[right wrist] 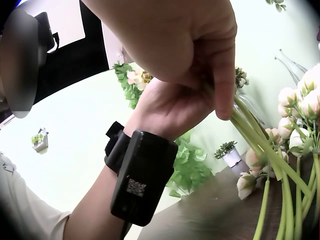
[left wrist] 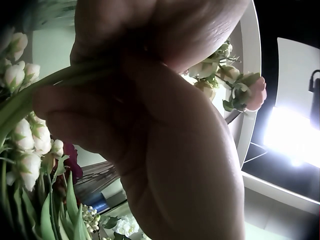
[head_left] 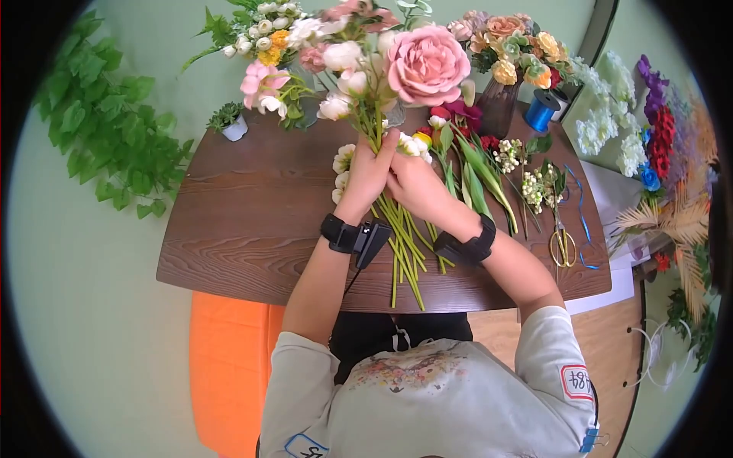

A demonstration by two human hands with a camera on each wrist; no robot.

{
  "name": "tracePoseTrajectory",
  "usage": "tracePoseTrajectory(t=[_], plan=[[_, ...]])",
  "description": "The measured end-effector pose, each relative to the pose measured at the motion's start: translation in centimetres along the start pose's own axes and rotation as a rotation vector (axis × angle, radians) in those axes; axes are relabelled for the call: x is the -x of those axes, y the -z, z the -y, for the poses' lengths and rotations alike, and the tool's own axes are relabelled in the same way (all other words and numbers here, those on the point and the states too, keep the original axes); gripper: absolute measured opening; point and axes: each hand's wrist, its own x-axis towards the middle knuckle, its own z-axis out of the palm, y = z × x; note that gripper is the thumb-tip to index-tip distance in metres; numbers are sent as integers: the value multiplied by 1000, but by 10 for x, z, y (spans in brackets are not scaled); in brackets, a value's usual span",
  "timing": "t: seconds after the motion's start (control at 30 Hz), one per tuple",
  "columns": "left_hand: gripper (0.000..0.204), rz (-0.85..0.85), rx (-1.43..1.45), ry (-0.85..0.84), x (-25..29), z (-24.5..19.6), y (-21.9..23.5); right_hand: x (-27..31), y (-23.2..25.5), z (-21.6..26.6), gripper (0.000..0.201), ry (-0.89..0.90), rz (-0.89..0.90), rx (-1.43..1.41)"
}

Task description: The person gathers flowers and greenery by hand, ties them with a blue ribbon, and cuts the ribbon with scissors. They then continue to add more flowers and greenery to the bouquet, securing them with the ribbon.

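Observation:
Both hands meet around the green stems (head_left: 398,237) of a mixed bouquet held above the table. The left hand (head_left: 366,175) grips the stems just below the blooms, its thumb pointing up. Against it, the right hand (head_left: 418,185) has its fingers curled round the same stems; in the right wrist view those stems (right wrist: 265,145) run out below the right hand (right wrist: 210,50). A large pink rose (head_left: 429,66) and white blooms (head_left: 341,56) top the bouquet. In the left wrist view the left hand (left wrist: 165,150) covers most of the stems.
On the table (head_left: 229,221) lie white flowers (head_left: 343,164), leafy tulip stems (head_left: 485,172), berry sprigs (head_left: 534,187), gold-handled scissors (head_left: 563,248) and blue ribbon (head_left: 584,206). A blue spool (head_left: 542,111), a dark vase (head_left: 498,107) and a small potted plant (head_left: 233,126) stand toward the back.

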Motion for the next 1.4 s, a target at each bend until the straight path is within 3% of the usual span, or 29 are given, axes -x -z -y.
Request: tracePoseTrajectory(t=[0.17,0.23,0.27,0.3,0.37,0.4,0.43,0.47,0.5,0.57,0.7,0.77,0.83,0.9,0.97,1.03,1.1,1.13,1.17,1.23,1.3,1.33,1.37,1.4], plan=[[33,-43,-166,1,1,2,2,-5,9,0,15,-16,45,52],[31,-128,-251,-82,-1,8,5,-11,26,0,17,-42,77,-48],[31,-130,-252,-85,-2,8,6,-15,31,-1,23,-188,-9,-243],[28,-127,-267,-51,-3,8,6,-22,39,1,35,-31,-155,-253],[25,-116,-282,-15,-2,7,3,-34,36,-1,37,63,-120,-320],[22,-121,-241,73,0,5,-2,-39,35,1,37,58,-127,-318],[19,-126,-200,162,2,2,-7,-44,34,3,39,-5,-14,-323],[17,-132,-169,141,2,-1,-10,-49,35,5,42,-62,100,-327],[17,-130,-169,139,1,2,-11,-52,35,4,42,-61,97,-325],[12,-195,-291,-127,-2,8,-11,-56,34,4,39,-223,155,-274],[14,-174,-253,-177,0,6,-9,-57,37,5,32,-108,147,-250],[14,-67,14,-10,-4,3,-6,-57,31,3,36,-29,61,-402],[14,-48,46,-59,-7,2,-2,-55,29,5,34,-51,73,-487],[12,68,18,149,-7,-5,4,-55,31,9,32,-69,88,-575],[16,62,66,152,-1,-7,-2,-57,37,12,31,34,321,-596],[18,200,146,251,-1,-5,-1,-55,43,21,30,-5,311,-578],[18,176,142,264,-3,0,3,-63,39,12,35,75,449,-543],[18,151,139,279,-4,4,6,-65,32,2,41,18,305,-281],[17,123,74,267,-7,3,7,-70,29,4,47,-36,348,-310],[12,176,-20,336,-15,-14,13,-76,24,11,31,-7,136,-315],[4,114,-8,120,-21,-32,15,-80,30,33,31,86,-10,-359],[2,57,63,58,-25,-38,17,-85,35,34,34,-103,144,-390],[4,1,133,-8,-28,-44,20,-88,33,39,36,12,55,-384],[6,-28,205,33,-28,-51,21,-90,34,44,36,-9,96,-406]])
